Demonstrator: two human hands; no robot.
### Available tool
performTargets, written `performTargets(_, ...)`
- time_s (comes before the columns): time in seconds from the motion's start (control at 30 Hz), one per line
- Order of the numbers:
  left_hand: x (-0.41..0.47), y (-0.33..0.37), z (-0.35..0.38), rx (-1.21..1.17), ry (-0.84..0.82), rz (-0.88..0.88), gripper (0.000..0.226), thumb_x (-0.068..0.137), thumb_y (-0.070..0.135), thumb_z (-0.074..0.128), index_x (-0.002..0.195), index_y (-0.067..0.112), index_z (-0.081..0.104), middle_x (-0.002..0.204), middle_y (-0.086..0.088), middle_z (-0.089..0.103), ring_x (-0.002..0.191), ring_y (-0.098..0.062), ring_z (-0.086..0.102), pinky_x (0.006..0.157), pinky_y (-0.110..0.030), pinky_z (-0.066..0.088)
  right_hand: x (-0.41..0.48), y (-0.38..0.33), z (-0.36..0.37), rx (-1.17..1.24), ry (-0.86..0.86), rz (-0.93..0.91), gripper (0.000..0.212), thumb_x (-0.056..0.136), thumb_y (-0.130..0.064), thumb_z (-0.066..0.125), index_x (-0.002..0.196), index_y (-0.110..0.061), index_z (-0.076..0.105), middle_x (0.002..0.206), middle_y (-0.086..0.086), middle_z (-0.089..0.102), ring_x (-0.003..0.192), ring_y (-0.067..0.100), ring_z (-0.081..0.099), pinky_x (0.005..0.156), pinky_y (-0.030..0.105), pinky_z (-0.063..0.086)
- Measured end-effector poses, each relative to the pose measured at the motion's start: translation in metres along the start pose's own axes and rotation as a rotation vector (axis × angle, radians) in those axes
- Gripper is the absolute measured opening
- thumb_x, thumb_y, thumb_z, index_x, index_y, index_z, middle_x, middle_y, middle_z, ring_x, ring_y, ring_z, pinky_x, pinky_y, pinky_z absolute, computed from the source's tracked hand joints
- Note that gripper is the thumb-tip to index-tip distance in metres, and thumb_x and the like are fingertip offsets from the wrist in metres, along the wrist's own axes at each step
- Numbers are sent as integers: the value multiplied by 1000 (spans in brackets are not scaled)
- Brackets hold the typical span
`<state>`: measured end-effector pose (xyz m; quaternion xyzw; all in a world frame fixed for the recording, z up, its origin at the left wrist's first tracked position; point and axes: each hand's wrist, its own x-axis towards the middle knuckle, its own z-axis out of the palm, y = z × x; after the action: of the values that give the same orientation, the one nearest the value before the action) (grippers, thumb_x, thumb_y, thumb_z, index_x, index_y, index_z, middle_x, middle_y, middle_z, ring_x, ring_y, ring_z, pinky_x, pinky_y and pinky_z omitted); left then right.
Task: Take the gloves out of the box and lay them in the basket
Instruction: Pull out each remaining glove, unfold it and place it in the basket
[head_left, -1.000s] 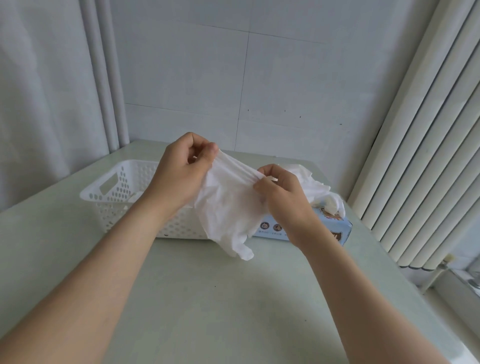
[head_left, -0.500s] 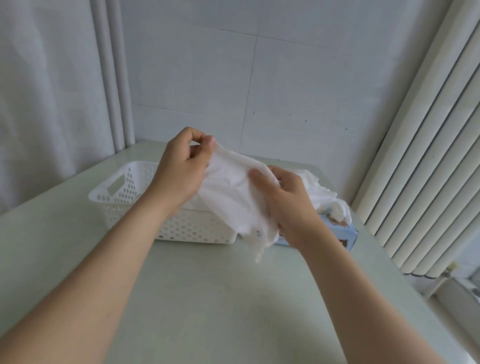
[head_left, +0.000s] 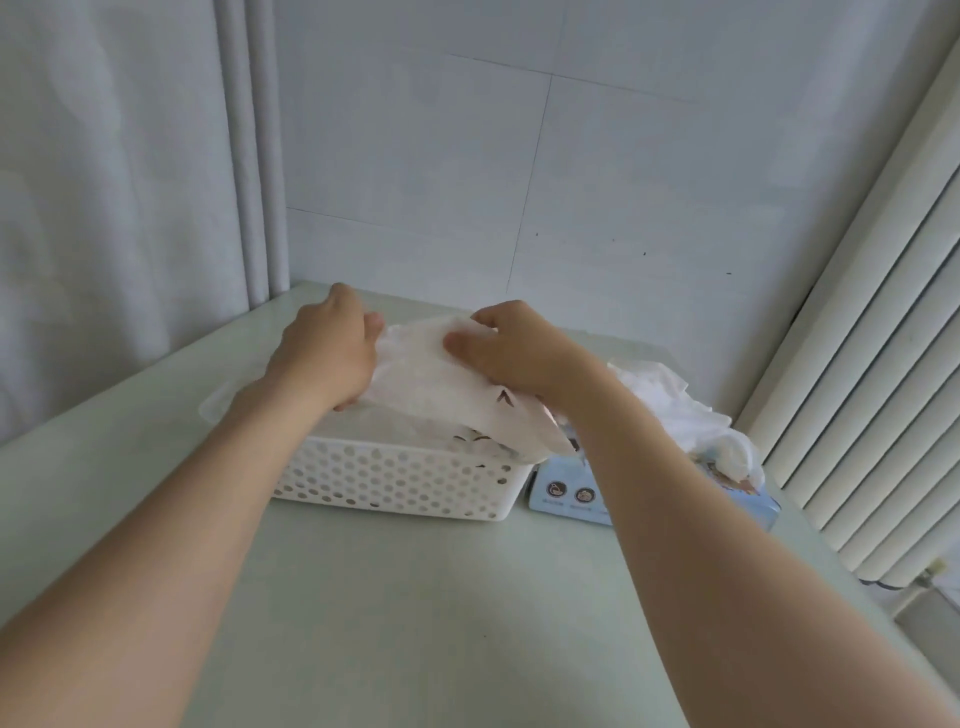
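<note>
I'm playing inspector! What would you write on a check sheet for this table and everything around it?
Surface: pale green table, smooth.
Job's things: white glove stretched above the white holey basket; blue box beside the basket, more gloves bunched on top of it.
Clutter: nothing seen.
Hands: left hand and right hand both hold the glove.
Cables: nothing seen on the table.
Surroundings: tiled wall behind, ribbed radiator on the right.
</note>
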<state>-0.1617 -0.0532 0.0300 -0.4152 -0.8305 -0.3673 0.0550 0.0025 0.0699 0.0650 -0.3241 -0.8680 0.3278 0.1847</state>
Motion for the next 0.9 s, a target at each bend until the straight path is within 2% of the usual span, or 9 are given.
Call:
performTargets(0.13,-1,-20,1,207,-92,-101,32,111,37,41,114,5,45,101,-19,60,79,-37,63,67,-43,49,22,-3,24,-204,-65,-27,24,103,-37,65,109,-14,70,89,0,73,69,16,68,63,28,51)
performTargets(0.27,-5,-24,-5,361,-163,-160,36,110,39,49,124,6,54,121,-21,61,102,-39,60,76,-41,40,32,1,48,-434,-206,-15,25,99,-44,67,97,-19,69,88,0,72,78,22,69,70,33,53)
performTargets(0.4,-6,-24,-8,420,-181,-169,31,109,35,55,123,7,58,124,-19,61,110,-41,62,77,-39,41,34,4,58,-598,-182,-9,42,97,-46,71,74,-21,47,76,-1,54,66,21,55,58,30,39)
performTargets(0.47,-5,-24,-8,421,-170,-170,21,108,28,57,117,8,56,121,-19,60,106,-40,61,76,-40,41,30,0,57,-667,-103,-54,39,94,-47,76,81,-16,56,82,2,59,71,26,61,62,33,45)
performTargets(0.53,-3,-25,-6,417,-135,-170,11,106,18,59,108,10,52,115,-18,59,98,-39,58,74,-40,40,24,-7,55,-778,-21,-119,39,92,-47,80,100,-13,63,95,5,62,80,27,65,68,36,49)
performTargets(0.6,-3,-25,-6,410,-103,-148,14,102,9,62,113,8,53,107,-16,54,92,-36,54,73,-40,40,19,-13,52,-832,47,-173,40,91,-44,81,109,-13,64,103,6,63,87,29,66,72,36,49)
performTargets(0.73,-3,-27,-8,409,-124,-39,30,95,1,66,122,12,61,122,-15,59,109,-38,59,76,-40,44,11,-15,44,-791,-1,-154,27,90,-32,82,108,-16,69,108,6,64,87,29,68,72,36,51)
performTargets(0.8,-5,-25,-9,344,-181,7,23,94,7,71,114,19,70,120,-11,63,108,-33,61,76,-37,47,7,-12,38,-756,-66,-99,19,91,-23,80,106,-15,72,107,8,67,76,27,70,72,38,60)
performTargets(0.9,-8,-18,-13,191,-368,-19,11,95,36,74,102,28,77,108,-1,70,93,-21,66,78,-30,49,1,-8,36,-767,-201,-19,34,91,-20,79,121,-9,68,110,9,63,57,22,66,67,33,62)
